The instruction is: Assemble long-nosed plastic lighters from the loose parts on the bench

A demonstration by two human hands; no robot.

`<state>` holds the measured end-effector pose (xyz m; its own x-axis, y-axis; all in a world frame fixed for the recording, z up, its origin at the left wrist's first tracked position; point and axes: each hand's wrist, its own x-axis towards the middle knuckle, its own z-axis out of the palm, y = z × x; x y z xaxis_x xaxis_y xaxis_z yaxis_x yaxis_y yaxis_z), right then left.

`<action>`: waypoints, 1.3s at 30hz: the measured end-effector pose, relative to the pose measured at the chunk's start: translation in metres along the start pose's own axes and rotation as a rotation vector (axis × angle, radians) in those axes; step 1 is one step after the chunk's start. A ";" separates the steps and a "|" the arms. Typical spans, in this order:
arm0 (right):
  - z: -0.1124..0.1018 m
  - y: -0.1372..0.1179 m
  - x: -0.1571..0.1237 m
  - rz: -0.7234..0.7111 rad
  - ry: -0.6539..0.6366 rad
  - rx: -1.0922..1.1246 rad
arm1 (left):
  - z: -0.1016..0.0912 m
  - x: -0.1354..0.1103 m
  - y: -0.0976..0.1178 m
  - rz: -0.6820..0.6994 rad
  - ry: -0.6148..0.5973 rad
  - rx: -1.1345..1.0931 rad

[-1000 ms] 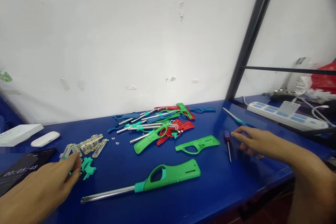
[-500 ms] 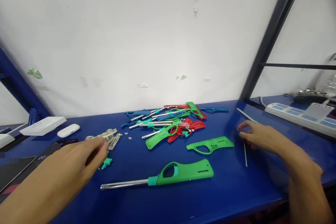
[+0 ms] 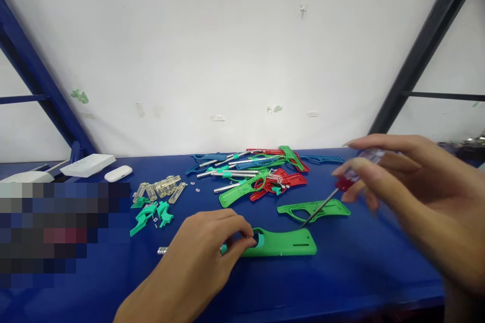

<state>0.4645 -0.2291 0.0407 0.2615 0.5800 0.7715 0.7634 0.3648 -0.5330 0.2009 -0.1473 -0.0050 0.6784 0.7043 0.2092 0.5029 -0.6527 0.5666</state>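
My left hand (image 3: pixel 212 247) closes its thumb and fingers around the trigger-loop part of a green utility lighter (image 3: pixel 290 242), which lies on the blue table. The lighter's metal tip sticks out left of the hand, and most of its tube is hidden. In my right hand (image 3: pixel 409 186) is a screwdriver (image 3: pixel 350 176) with a clear and red handle, gripped between thumb and fingers. Its thin shaft points down and left, with the tip just above the lighter's handle in view; whether they touch I cannot tell. Behind the shaft lies a green lighter half-shell (image 3: pixel 333 208).
A pile of lighter shells and metal tubes (image 3: pixel 242 174) lies against the wall. To the left are several clear fuel tanks (image 3: pixel 166 186), teal triggers (image 3: pixel 147 212), a white earbud case (image 3: pixel 118 173) and a white box (image 3: pixel 89 165). A dark post (image 3: pixel 420 55) rises at right.
My left hand has moved right from the clear tanks onto the green lighter. My right hand has picked up the screwdriver and brought it over toward the lighter. The view has shifted.
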 end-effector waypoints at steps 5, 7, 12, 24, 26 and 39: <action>0.026 -0.028 -0.016 -0.064 -0.146 0.140 | 0.011 -0.002 0.002 0.001 -0.006 0.037; 0.032 -0.032 -0.019 -0.111 -0.199 0.164 | 0.014 -0.003 0.004 0.012 -0.012 0.051; 0.042 -0.030 -0.020 -0.131 -0.304 0.192 | 0.016 -0.004 0.009 0.025 -0.024 0.119; 0.045 -0.025 -0.019 -0.105 -0.331 0.176 | 0.016 -0.005 0.009 0.038 -0.067 0.210; 0.046 -0.025 -0.018 -0.106 -0.327 0.186 | 0.015 -0.005 0.010 0.032 -0.071 0.214; 0.045 -0.026 -0.020 -0.116 -0.303 0.125 | 0.016 -0.004 0.013 0.039 -0.079 0.229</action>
<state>0.4133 -0.2171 0.0235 -0.0241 0.7127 0.7011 0.6946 0.5163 -0.5010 0.2134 -0.1630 -0.0114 0.7348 0.6592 0.1595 0.5775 -0.7315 0.3624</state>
